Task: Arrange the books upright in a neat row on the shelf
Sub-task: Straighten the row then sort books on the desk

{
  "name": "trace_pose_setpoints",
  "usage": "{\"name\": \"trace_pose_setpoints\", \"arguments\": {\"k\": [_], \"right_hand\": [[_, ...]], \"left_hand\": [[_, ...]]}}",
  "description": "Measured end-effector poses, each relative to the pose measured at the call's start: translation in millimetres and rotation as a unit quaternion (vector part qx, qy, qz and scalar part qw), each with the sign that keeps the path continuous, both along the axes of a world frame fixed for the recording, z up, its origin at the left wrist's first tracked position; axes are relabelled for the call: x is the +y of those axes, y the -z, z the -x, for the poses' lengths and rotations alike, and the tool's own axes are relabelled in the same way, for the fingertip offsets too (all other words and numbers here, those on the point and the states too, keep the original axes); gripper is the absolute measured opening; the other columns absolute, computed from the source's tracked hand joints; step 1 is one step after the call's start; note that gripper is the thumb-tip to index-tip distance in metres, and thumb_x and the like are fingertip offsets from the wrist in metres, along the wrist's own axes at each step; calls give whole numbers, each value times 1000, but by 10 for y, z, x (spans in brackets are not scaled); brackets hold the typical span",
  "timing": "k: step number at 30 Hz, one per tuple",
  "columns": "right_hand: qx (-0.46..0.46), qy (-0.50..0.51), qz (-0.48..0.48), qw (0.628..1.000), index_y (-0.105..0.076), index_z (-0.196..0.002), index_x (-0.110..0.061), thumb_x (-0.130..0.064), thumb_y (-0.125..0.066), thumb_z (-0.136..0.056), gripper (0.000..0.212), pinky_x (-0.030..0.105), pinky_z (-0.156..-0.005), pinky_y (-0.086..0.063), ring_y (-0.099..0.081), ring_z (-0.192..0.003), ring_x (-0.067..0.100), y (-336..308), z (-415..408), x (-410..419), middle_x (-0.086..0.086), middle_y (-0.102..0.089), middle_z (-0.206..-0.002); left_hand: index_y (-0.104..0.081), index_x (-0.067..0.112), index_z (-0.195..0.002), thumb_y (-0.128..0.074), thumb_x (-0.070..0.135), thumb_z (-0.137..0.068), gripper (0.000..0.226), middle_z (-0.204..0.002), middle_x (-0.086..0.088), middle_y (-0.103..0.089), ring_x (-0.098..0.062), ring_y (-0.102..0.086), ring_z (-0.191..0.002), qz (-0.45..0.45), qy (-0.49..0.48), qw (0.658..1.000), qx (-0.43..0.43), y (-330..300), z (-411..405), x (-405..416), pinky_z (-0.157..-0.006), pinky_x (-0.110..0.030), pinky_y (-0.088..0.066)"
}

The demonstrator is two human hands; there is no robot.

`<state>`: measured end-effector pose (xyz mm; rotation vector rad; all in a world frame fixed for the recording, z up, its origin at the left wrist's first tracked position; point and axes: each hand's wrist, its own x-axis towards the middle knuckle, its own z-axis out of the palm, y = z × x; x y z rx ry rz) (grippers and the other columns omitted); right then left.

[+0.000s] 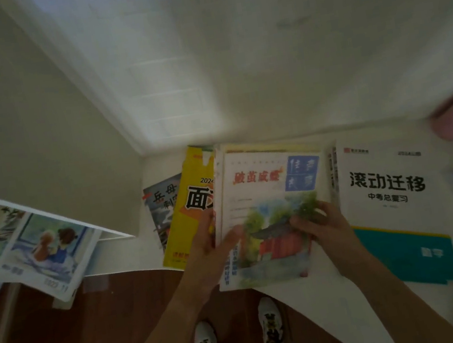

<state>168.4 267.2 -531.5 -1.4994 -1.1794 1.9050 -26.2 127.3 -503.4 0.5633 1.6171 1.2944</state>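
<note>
White with a red house painted on it, the picture book (270,211) was held by both hands: the left hand (216,244) gripped its left edge with the thumb on the cover, and the right hand (321,226) pinched its right side. It sat on a white shelf (322,298), on top of other books, with a yellow book (192,209) poking out on its left and a white and teal book (390,204) lying flat on its right. Farther left, a magazine (33,249) leaned on a white board, and two sneakers (269,327) stood on the brown floor below.

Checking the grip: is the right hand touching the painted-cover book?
Touching. Head view shows the right hand with fingers curled onto the painted-cover book.
</note>
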Motion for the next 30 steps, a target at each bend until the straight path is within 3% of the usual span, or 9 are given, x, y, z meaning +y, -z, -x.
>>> {"name": "trace_pose_setpoints", "arguments": {"k": [3,9,13,17,20,22,24,27,30], "right_hand": [[51,-12,-57,997,-65,-117,-2,3,-74,-85,33,38,-77,-64,-75,-96,27,-187,-42,21,10,-77,-104],[51,-9,-140,989,-69,-98,-17,12,-68,-86,31,21,-67,-59,-75,-84,6,-409,-47,38,-14,-78,-87],[29,-18,-150,988,-73,-100,-10,4,-74,-85,21,41,-84,-59,-75,-96,19,-317,-54,41,-2,-80,-96],[31,-24,-127,991,-74,-105,-9,-4,-77,-82,24,45,-89,-60,-73,-104,29,-256,-72,66,8,-79,-103],[18,-49,-137,989,-80,-92,-21,-7,-77,-84,16,52,-88,-59,-73,-98,33,-265,-85,101,15,-78,-97],[24,-63,-135,989,-82,-85,-29,-2,-71,-88,29,38,-77,-62,-76,-88,20,-315,-74,116,1,-80,-91],[50,-68,-121,989,-80,-95,-22,-1,-68,-90,25,27,-68,-61,-77,-85,19,-366,-56,105,0,-80,-92],[60,-65,-76,993,-72,-109,-17,-8,-71,-90,21,28,-70,-62,-76,-90,19,-316,34,95,0,-79,-99],[40,-59,16,997,-71,-116,-12,-15,-75,-89,28,35,-67,-62,-76,-90,27,-98,224,94,8,-78,-103]], "left_hand": [[-44,36,-146,-67,16,-93,62,-135,12,-67,-12,-64,-125,-31,48,998,12,-180,38,58,-98,-29,-55],[-47,18,-150,-63,10,-98,55,-136,15,-65,-8,-58,-131,-41,51,997,36,-285,60,218,-100,-22,-52],[-57,26,-139,-72,21,-89,52,-131,15,-68,-7,-60,-127,-20,27,999,25,-186,42,212,-104,-29,-52],[-57,28,-134,-66,7,-97,43,-127,20,-68,-1,-61,-124,-32,33,998,51,-106,-47,236,-99,-19,-51],[-53,40,-132,-63,-5,-92,61,-126,29,-65,0,-58,-126,-24,64,994,87,-26,30,245,-103,-24,-50],[-58,38,-121,-56,-4,-91,51,-114,22,-66,-9,-63,-115,22,58,981,182,93,134,227,-95,-26,-53],[-60,23,-126,-57,10,-95,34,-122,0,-65,-28,-60,-119,129,-29,948,289,284,298,152,-99,-36,-49],[-46,12,-143,-57,18,-97,47,-148,-15,-47,-35,-38,-136,299,-39,886,352,506,493,11,-111,-45,-31],[-42,14,-144,-59,19,-93,54,-145,-17,-42,-36,-32,-134,309,-69,882,349,528,541,-4,-106,-45,-31]]}}
